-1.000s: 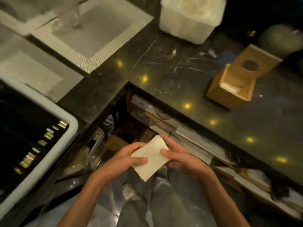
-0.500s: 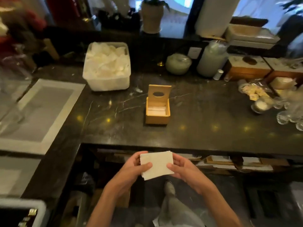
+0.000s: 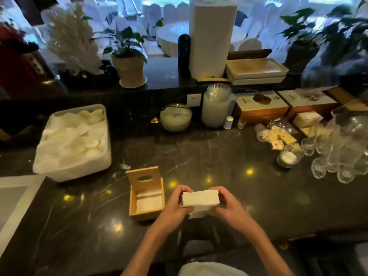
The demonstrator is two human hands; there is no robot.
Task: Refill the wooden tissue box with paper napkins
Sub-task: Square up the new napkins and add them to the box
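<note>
The wooden tissue box [image 3: 147,198] sits open on the dark table [image 3: 219,156], its lid tipped up at the back and a few white napkins lying inside. A white tub [image 3: 73,144] of folded cloths stands well to its left. Just right of the box, the left hand [image 3: 175,206] and right hand [image 3: 225,204] clamp the two ends of a stack of paper napkins [image 3: 200,200] above the table, with glasses [image 3: 338,154] far to the right
</note>
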